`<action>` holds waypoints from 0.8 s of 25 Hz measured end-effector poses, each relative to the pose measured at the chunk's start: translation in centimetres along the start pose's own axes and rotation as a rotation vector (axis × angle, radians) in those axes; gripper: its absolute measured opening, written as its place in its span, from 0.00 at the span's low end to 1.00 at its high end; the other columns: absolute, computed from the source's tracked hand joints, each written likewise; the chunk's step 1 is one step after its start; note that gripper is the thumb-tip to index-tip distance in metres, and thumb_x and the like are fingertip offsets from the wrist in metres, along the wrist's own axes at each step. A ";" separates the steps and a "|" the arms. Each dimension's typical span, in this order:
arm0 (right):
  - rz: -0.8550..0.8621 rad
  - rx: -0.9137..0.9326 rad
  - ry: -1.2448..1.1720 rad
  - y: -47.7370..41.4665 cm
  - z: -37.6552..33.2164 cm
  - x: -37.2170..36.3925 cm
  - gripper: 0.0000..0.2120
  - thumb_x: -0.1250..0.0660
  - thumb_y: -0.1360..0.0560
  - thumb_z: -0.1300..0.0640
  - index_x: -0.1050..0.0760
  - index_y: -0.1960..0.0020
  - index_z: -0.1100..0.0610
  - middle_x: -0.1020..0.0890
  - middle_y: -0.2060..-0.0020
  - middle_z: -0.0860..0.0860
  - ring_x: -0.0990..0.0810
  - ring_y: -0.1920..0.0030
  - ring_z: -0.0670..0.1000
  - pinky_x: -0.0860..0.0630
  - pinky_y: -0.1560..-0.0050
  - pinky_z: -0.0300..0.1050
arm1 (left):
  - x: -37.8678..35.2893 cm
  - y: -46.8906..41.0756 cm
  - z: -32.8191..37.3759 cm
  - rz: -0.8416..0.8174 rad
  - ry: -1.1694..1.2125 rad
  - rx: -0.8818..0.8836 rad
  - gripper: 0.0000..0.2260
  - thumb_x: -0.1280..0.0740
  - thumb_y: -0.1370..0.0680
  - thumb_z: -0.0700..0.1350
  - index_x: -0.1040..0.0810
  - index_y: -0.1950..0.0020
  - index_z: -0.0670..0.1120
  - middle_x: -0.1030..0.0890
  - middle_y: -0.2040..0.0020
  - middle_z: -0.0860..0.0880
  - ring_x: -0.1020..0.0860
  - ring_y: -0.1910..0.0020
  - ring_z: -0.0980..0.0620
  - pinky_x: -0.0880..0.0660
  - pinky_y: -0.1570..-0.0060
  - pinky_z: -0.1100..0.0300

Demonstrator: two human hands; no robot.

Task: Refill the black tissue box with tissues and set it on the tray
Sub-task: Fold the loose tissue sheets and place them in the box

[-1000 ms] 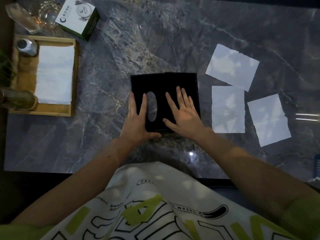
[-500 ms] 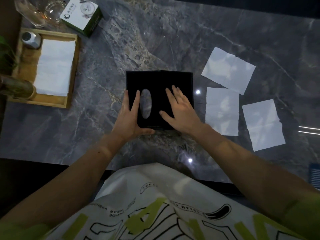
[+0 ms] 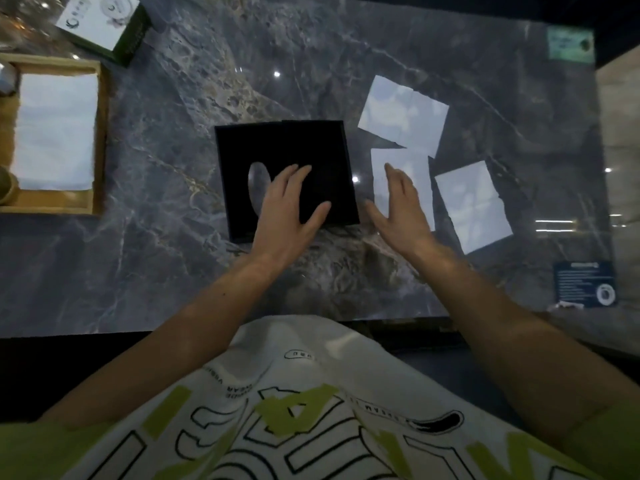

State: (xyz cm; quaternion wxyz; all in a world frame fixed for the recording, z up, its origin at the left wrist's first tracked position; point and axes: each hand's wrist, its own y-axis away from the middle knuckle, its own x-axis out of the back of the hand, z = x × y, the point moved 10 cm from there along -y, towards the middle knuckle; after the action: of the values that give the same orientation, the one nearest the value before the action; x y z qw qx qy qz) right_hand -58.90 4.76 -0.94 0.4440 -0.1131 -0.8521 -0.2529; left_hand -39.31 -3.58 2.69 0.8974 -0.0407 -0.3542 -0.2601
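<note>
The black tissue box (image 3: 311, 147) lies near the middle of the marble table (image 3: 166, 209), oval opening (image 3: 256, 178) upward; the left hand (image 3: 287, 209) rests flat on its lid, fingers straight and thumb spread, gripping nothing, probably to steady it; the right hand (image 3: 401, 209) is open, fingers extended, over the middle tissue (image 3: 415, 161) of three laid just right of the box, likely to gather it, contact unclear; the wooden tray (image 3: 100, 133) sits at the table's left edge, well apart, holding a white sheet (image 3: 55, 133).

We take this for a home or lounge: polished marble tabletop (image 3: 156, 258), wooden tray (image 3: 100, 133) at nine o'clock (white cloth (image 3: 55, 129) folded inside).
</note>
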 end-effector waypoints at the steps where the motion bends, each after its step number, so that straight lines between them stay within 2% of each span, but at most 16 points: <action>1: 0.025 -0.032 0.001 0.8 1.0 0.7 0.35 0.40 0.20 0.45 0.52 0.20 0.55 0.45 0.22 0.56 0.47 0.22 0.56 0.44 0.24 0.53 | -0.4 -0.1 1.2 -0.005 0.039 -0.032 0.26 0.35 0.22 0.54 0.34 0.27 0.46 0.33 0.28 0.45 0.34 0.29 0.49 0.37 0.29 0.58; 5: 0.069 -0.134 -0.076 2.4 4.8 2.5 0.34 0.39 0.20 0.45 0.50 0.21 0.55 0.42 0.23 0.56 0.41 0.24 0.57 0.41 0.25 0.53 | -3.0 -0.5 4.9 -0.108 0.156 -0.070 0.19 0.35 0.21 0.48 0.31 0.31 0.47 0.27 0.35 0.48 0.25 0.41 0.53 0.28 0.41 0.60; 8: 0.090 -0.197 -0.180 1.5 8.1 3.6 0.33 0.38 0.23 0.42 0.45 0.23 0.52 0.34 0.26 0.54 0.33 0.28 0.57 0.34 0.28 0.55 | -6.0 -1.0 7.2 -0.197 0.205 -0.026 0.17 0.35 0.22 0.47 0.29 0.34 0.46 0.25 0.40 0.47 0.25 0.44 0.53 0.25 0.42 0.56; 10: 0.063 -0.239 -0.237 0.5 9.5 4.0 0.30 0.37 0.21 0.45 0.42 0.24 0.53 0.33 0.27 0.54 0.32 0.29 0.58 0.34 0.30 0.52 | -8.8 -1.6 7.1 -0.255 0.267 0.126 0.19 0.35 0.22 0.46 0.31 0.32 0.46 0.25 0.38 0.46 0.25 0.40 0.50 0.25 0.40 0.54; 13: -0.021 -0.296 -0.325 -1.3 11.9 4.3 0.28 0.37 0.20 0.49 0.41 0.24 0.55 0.32 0.27 0.55 0.31 0.28 0.58 0.33 0.31 0.51 | -13.8 -2.4 5.6 -0.321 0.367 0.470 0.26 0.32 0.25 0.50 0.34 0.29 0.47 0.25 0.36 0.46 0.24 0.39 0.48 0.25 0.39 0.50; 15: -0.075 -0.302 -0.367 -2.7 13.3 4.4 0.27 0.37 0.20 0.49 0.40 0.25 0.55 0.30 0.28 0.55 0.29 0.30 0.58 0.31 0.32 0.51 | -16.3 -2.8 4.9 -0.262 0.478 0.662 0.26 0.30 0.25 0.49 0.33 0.31 0.45 0.24 0.37 0.45 0.23 0.40 0.47 0.25 0.40 0.52; 16: -0.095 -0.306 -0.382 -3.4 14.0 4.3 0.26 0.36 0.21 0.50 0.39 0.26 0.55 0.28 0.29 0.56 0.28 0.31 0.58 0.30 0.33 0.50 | -17.1 -3.1 4.8 -0.223 0.483 0.697 0.24 0.30 0.25 0.47 0.33 0.32 0.44 0.24 0.39 0.46 0.22 0.41 0.48 0.25 0.43 0.55; 20: -0.096 -0.276 -0.364 -5.0 15.1 4.3 0.20 0.35 0.22 0.54 0.31 0.32 0.58 0.21 0.38 0.56 0.21 0.40 0.57 0.27 0.41 0.43 | -17.5 -4.0 4.9 -0.131 0.283 0.658 0.23 0.33 0.25 0.43 0.35 0.32 0.42 0.27 0.43 0.51 0.25 0.46 0.52 0.28 0.50 0.59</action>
State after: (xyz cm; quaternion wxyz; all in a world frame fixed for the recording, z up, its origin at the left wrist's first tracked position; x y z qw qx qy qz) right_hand -74.05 8.37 -6.30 0.2509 -0.1759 -0.8798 -0.3633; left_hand -55.06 1.87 -5.59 0.8841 0.3092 -0.2929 -0.1921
